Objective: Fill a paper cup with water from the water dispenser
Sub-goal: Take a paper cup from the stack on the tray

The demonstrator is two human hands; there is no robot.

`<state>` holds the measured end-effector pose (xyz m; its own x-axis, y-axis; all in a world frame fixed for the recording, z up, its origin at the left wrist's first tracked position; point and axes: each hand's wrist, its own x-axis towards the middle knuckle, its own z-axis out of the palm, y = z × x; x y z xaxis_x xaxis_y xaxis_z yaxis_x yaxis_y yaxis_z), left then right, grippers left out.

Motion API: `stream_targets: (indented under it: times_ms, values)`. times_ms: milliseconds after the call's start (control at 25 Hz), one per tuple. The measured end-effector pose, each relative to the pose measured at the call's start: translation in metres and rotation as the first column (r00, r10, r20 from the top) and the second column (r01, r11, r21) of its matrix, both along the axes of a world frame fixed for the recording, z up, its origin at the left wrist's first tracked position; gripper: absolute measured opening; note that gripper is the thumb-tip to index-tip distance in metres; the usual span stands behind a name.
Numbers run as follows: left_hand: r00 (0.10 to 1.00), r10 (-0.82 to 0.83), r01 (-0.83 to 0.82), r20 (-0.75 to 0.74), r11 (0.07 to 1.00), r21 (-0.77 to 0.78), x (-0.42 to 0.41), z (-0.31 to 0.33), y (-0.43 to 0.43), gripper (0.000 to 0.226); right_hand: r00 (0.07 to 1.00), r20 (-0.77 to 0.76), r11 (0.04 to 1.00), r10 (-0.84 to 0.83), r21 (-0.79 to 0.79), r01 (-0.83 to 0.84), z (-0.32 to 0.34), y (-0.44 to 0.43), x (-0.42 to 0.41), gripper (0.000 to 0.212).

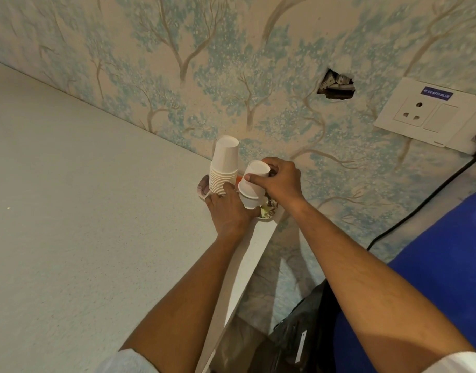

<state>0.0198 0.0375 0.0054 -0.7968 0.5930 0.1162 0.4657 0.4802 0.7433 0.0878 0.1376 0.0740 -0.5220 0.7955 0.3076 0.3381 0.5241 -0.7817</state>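
Two stacks of white paper cups stand upside down on a small patterned tray (201, 187) at the counter's far corner. The taller stack (224, 168) is on the left. My left hand (230, 208) holds the bottom of the shorter stack (250, 199) on the right. My right hand (278, 180) grips the top paper cup (254, 173) of that shorter stack, tilted and partly lifted off the cups beneath. A big blue water bottle (444, 270) of the dispenser shows at the right edge; its tap is out of view.
The pale speckled counter (83, 211) fills the left side, its edge running down the middle. The tree-patterned wall has a ragged hole (336, 86), a white socket plate (430, 111) and a black cable (419, 208). A dark bag (298, 332) sits below the counter edge.
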Motion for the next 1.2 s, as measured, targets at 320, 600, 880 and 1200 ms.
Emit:
stream_targets:
  times_ms: [320, 600, 880, 1200]
  values:
    - [0.999, -0.027, 0.025, 0.037, 0.999, 0.039, -0.001, -0.003, 0.001, 0.072, 0.993, -0.117, 1.000, 0.010, 0.007, -0.010, 0.026, 0.001, 0.008, 0.032]
    - [1.000, -0.027, 0.027, -0.014, 1.000, -0.004, -0.001, -0.002, 0.002, 0.066, 0.976, -0.214, 0.998, 0.041, 0.052, -0.031, 0.042, -0.011, 0.029, 0.036]
    - [1.000, -0.010, 0.011, -0.025, 0.999, 0.040, -0.003, -0.003, -0.008, 0.077, 0.961, -0.275, 0.999, 0.033, 0.016, -0.030, 0.040, -0.022, 0.057, 0.037]
    - [0.988, -0.055, 0.088, -0.143, 0.968, 0.235, 0.016, 0.023, -0.049, 0.068, 0.879, -0.477, 0.996, 0.011, -0.069, -0.051, 0.044, -0.057, 0.093, 0.033]
